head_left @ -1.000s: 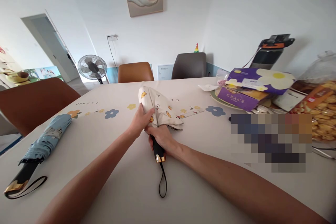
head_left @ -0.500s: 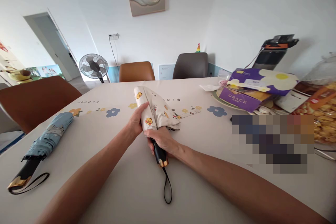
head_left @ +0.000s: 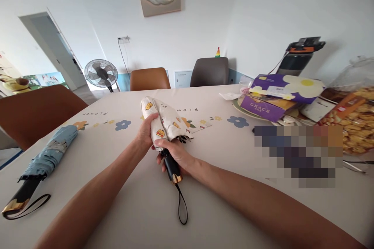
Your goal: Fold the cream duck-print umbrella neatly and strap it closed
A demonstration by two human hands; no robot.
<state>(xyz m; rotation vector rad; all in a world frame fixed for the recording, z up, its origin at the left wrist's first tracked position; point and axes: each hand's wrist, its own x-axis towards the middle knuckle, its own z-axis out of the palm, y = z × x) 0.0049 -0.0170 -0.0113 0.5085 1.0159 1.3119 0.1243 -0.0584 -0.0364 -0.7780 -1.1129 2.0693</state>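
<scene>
A folded cream umbrella point(head_left: 166, 120) with small cartoon prints lies over the middle of the table point(head_left: 140, 206). My left hand point(head_left: 145, 134) is wrapped round its gathered cloth from the left side. My right hand point(head_left: 175, 155) grips its black handle point(head_left: 172, 168), which ends in a gold cap, and a black wrist strap point(head_left: 182, 210) trails toward me. The canopy's loose folds spread out to the right of my hands.
A folded blue umbrella point(head_left: 43, 161) with a black handle lies at the table's left edge. Purple boxes point(head_left: 280, 95), a snack bag point(head_left: 355, 120) and a dark bottle point(head_left: 300, 56) crowd the right side. Chairs point(head_left: 149, 79) stand at the far and left sides; a fan point(head_left: 101, 74) stands behind.
My left hand has gathered the cream cloth tighter round the shaft, and the umbrella has swung a little to the left and toward me. My right hand stays on the handle.
</scene>
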